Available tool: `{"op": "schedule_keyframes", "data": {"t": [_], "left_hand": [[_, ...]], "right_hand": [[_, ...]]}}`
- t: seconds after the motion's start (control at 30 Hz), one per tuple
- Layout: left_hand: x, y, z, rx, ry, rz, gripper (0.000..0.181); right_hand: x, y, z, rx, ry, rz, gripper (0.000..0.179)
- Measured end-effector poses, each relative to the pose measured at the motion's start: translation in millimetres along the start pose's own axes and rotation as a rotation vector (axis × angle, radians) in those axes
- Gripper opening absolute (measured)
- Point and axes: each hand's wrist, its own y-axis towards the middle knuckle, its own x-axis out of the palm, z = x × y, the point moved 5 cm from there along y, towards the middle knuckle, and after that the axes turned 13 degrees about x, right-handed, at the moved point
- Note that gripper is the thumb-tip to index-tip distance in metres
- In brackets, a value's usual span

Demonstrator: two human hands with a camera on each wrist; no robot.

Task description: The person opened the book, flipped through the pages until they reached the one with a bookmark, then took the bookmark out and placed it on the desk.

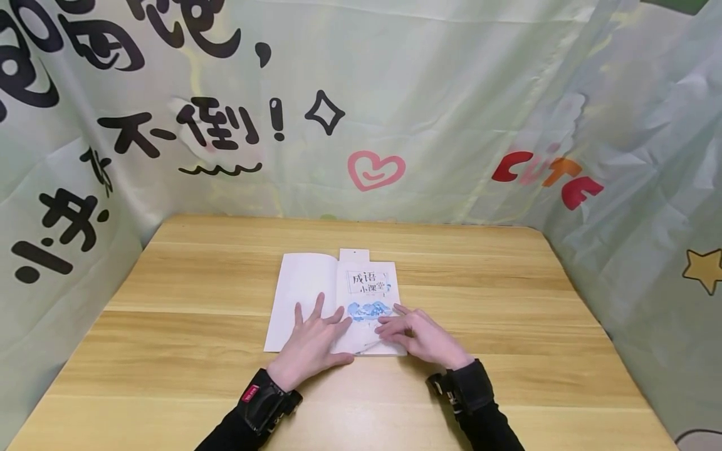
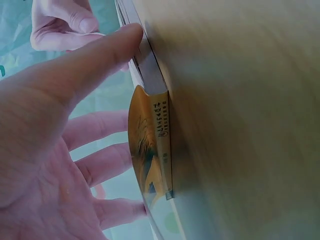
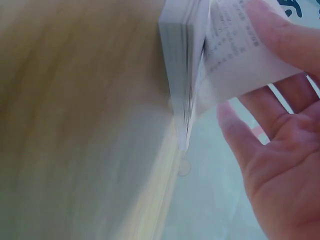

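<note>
An open book (image 1: 369,285) lies on the table, its right page printed with Chinese characters and a blue drawing. My left hand (image 1: 310,347) rests on it with fingers spread, fingertips on the pages and thumb at the lower edge. The book's yellowish spine and cover (image 2: 159,145) show in the left wrist view. With my right hand (image 1: 420,335) I pinch the lower right corner of a page between thumb and fingers. That lifted page (image 3: 225,75) bends up from the page block (image 3: 177,60) in the right wrist view, with small print on its underside.
A white tab-like card (image 1: 354,255) sticks out above the book's top edge. Around the book spreads the wooden table (image 1: 225,269). A printed cloth (image 1: 429,81) with characters, a heart and coloured letters hangs behind the table and along its sides.
</note>
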Motion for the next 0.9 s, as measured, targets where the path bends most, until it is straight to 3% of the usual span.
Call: {"op": "schedule_keyframes", "data": {"t": [0.37, 0.7, 0.9], "left_hand": [[-0.6, 2.3, -1.3, -0.014, -0.034, 0.035, 0.062], [-0.6, 3.6, -1.1, -0.028, -0.023, 0.077, 0.037], [-2.0, 2.8, -1.1, -0.040, -0.038, 0.095, 0.033]], "right_hand": [[-5.1, 1.6, -7.4, -0.075, 0.061, 0.193, 0.017], [-14.1, -4.1, -3.1, -0.178, 0.175, 0.537, 0.027], [-16.0, -3.1, -1.9, -0.146, 0.221, 0.571, 0.029]]}}
